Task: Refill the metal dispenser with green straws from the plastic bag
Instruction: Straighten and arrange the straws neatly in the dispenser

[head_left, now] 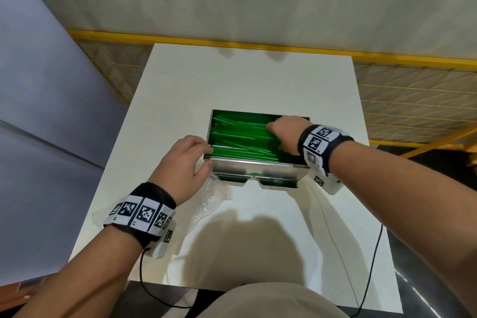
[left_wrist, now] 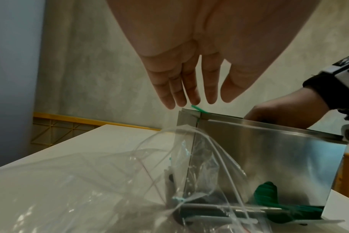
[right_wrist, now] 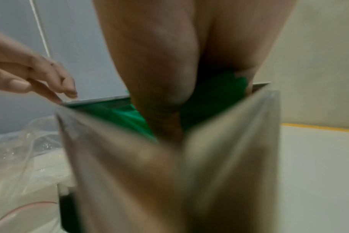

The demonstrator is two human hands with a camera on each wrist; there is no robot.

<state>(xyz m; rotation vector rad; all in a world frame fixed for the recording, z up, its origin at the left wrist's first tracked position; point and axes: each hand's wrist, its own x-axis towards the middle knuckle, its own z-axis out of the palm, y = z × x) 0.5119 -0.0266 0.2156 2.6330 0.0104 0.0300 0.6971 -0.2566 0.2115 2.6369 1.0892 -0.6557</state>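
Note:
The metal dispenser [head_left: 255, 166] [left_wrist: 269, 157] [right_wrist: 130, 173] stands open-topped in the middle of the white table, filled with green straws [head_left: 240, 134] [right_wrist: 114, 115]. My right hand [head_left: 281, 131] [left_wrist: 279, 113] [right_wrist: 159, 78] reaches down into it and presses on the straws near the right end. My left hand [head_left: 204, 160] [left_wrist: 189, 97] [right_wrist: 50, 85] hovers with straight fingers over the dispenser's near left corner, where one straw end [left_wrist: 197, 108] sticks up. The clear plastic bag [head_left: 211, 199] [left_wrist: 90, 189] [right_wrist: 20, 149] lies crumpled on the table beside that corner.
More green straws [left_wrist: 269, 197] show in the dispenser's lower front tray. The table [head_left: 258, 80] is bare behind the dispenser. A yellow mesh fence [head_left: 413, 100] runs behind and to the right. A black cable [head_left: 371, 266] hangs over the near right edge.

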